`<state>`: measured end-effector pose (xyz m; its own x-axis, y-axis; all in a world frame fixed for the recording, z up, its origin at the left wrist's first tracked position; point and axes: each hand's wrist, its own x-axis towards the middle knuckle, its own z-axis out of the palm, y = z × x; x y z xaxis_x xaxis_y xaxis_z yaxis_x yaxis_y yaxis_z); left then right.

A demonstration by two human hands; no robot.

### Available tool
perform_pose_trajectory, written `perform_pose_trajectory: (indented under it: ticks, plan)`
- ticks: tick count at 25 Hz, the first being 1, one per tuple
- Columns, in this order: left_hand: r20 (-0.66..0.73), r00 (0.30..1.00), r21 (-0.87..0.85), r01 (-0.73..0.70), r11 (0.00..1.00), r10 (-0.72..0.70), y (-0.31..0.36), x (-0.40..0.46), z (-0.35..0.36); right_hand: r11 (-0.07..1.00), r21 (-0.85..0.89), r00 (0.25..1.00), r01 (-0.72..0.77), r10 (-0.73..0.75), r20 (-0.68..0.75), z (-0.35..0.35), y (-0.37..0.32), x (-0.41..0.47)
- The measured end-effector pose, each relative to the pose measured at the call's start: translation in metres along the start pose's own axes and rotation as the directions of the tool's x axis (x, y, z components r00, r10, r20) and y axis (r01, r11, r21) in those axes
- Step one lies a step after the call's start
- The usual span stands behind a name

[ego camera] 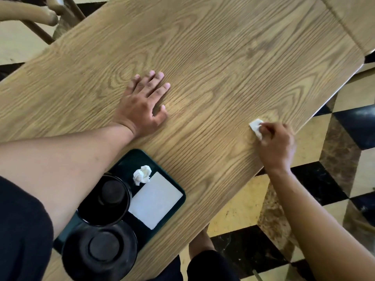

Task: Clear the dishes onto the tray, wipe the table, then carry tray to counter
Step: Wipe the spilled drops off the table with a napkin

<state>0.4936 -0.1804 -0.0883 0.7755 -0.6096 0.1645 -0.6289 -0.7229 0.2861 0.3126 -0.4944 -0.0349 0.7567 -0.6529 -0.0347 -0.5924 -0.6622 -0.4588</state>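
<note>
Tray [178,196] nearest, loaded with bowls [103,201]. Right hand [277,147] pinched folded tissue [256,127] right of tray, near table [203,47] edge; left hand [142,102] lay spread flat beyond tray.

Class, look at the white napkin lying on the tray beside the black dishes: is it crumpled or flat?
Flat. The white napkin lies spread as a smooth rectangle on the dark tray; the crumpled tissue next to it is a separate piece.

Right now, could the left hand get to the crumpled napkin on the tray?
Probably yes. The left hand lies flat and empty on the table, and the crumpled napkin sits uncovered on the tray just behind it.
</note>
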Motion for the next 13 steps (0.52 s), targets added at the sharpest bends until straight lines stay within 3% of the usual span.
perform_pose_trajectory:
  ticks: [2, 3, 4, 6, 8, 9, 10, 13]
  plan:
    - [-0.009, 1.000, 0.005, 0.002, 1.000, -0.002, 0.000, 0.000, 0.001, 0.967, 0.054, 0.964, -0.247, 0.251, -0.087, 0.006, -0.007, 0.014]
    - [-0.017, 1.000, 0.008, 0.000, 1.000, 0.000, 0.000, 0.000, 0.002, 0.960, 0.063, 0.956, -0.273, 0.278, -0.092, 0.011, -0.016, 0.002]
    - [-0.022, 1.000, 0.009, -0.003, 1.000, 0.003, 0.000, 0.000, 0.003, 0.969, 0.060, 0.967, -0.241, 0.245, -0.062, 0.015, -0.028, -0.021]
    - [-0.022, 1.000, 0.010, -0.002, 1.000, 0.002, 0.000, 0.000, 0.004, 0.997, 0.067, 0.995, 0.027, -0.034, 0.096, 0.020, -0.048, -0.086]
    - [-0.020, 1.000, 0.013, 0.006, 1.000, -0.006, 0.002, 0.000, 0.002, 0.930, 0.211, 0.887, 0.301, -0.354, 0.297, 0.018, -0.054, -0.140]
    - [-0.018, 1.000, 0.012, 0.011, 1.000, -0.011, 0.002, 0.001, 0.001, 0.891, 0.296, 0.826, 0.344, -0.437, 0.355, 0.018, -0.054, -0.152]
    - [-0.011, 1.000, 0.008, 0.015, 1.000, -0.015, 0.002, 0.000, 0.000, 0.878, 0.369, 0.807, 0.305, -0.444, 0.389, 0.017, -0.057, -0.151]
    - [0.003, 1.000, -0.008, 0.023, 1.000, -0.023, 0.002, -0.001, -0.003, 0.854, 0.518, 0.875, 0.044, -0.284, 0.392, 0.018, -0.085, -0.118]
